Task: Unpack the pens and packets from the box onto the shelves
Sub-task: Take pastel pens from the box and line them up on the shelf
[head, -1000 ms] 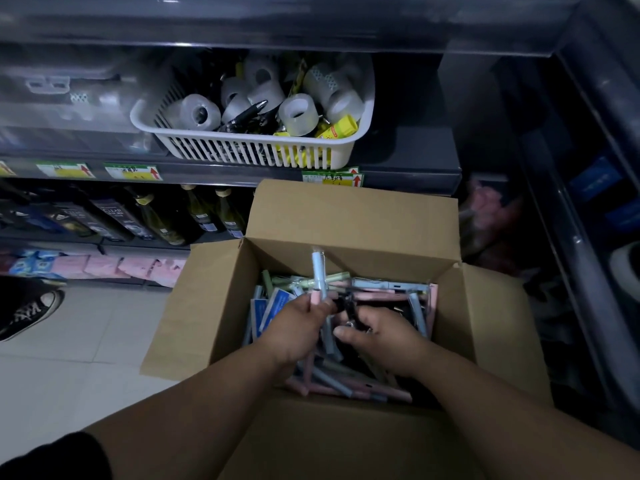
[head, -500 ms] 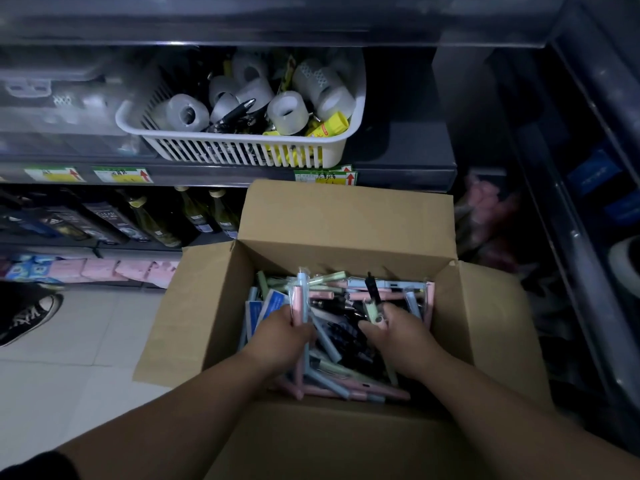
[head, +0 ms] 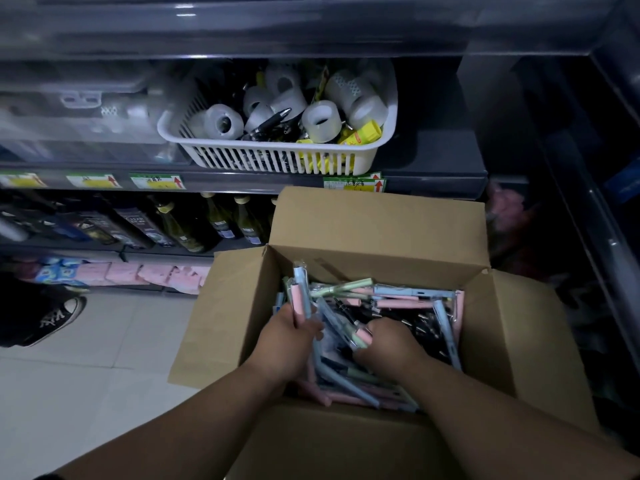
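An open cardboard box (head: 377,223) stands in front of the shelves, filled with several pastel pens and dark packets (head: 408,303). My left hand (head: 287,337) is inside the box at its left and grips a small bunch of pens (head: 298,294), pink and blue, standing upright. My right hand (head: 388,344) is lower in the middle of the box, fingers curled round a green and pink pen (head: 362,336) in the pile.
A white slatted basket (head: 277,157) with tape rolls and a black pen sits on the shelf above the box. Bottles (head: 214,220) line the lower shelf at left. A person's black shoe (head: 52,320) rests on the tiled floor at left.
My left hand has kept its pen bunch and shifted slightly left. My right hand has dipped back into the pile and closed on another pen.
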`<move>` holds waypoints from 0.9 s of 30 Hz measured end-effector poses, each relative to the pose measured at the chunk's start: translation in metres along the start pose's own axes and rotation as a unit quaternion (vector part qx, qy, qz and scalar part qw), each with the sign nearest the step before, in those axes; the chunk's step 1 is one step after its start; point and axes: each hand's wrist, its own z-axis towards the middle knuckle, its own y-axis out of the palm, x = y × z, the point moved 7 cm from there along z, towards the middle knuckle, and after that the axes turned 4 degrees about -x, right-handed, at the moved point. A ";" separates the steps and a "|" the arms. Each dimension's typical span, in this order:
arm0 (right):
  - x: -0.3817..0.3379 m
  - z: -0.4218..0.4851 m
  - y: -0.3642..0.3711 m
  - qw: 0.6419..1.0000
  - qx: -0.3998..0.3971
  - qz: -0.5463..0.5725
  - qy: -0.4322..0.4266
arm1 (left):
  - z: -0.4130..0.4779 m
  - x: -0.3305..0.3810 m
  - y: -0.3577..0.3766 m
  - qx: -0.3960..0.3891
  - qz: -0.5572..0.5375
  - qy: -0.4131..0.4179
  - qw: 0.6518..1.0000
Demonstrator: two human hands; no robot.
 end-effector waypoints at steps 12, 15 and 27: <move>0.022 -0.114 -0.081 0.896 0.149 0.419 0.010 | -0.031 0.087 0.057 -0.132 -0.070 0.104 0.983; 0.026 -0.153 -0.082 0.854 0.160 0.494 -0.026 | -0.062 0.110 0.089 -0.204 -0.092 0.116 0.968; 0.115 -0.381 -0.015 0.773 0.337 0.537 0.040 | -0.231 0.082 0.186 -0.345 -0.098 0.119 0.926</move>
